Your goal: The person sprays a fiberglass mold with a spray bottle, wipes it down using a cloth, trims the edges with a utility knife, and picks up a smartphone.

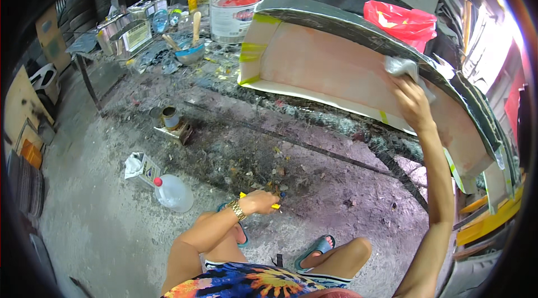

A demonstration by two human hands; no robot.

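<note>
My right hand (413, 102) is raised and holds a white-grey cloth (402, 66) against a large curved panel (330, 68), pale pink inside with a dark outer edge and yellow-green tape strips. My left hand (260, 201) is low near the floor, closed around a small yellow-handled tool (275, 206). A gold watch sits on that wrist. My bare knees and blue sandals (315, 248) show below.
A clear plastic bottle with a red cap (174, 192) and a small box (143, 167) lie on the stained concrete floor. A small tin (170, 117) stands further off. The cluttered bench holds a large paint can (234, 9), a bowl (189, 52) and tins. A red bag (403, 21) lies behind the panel.
</note>
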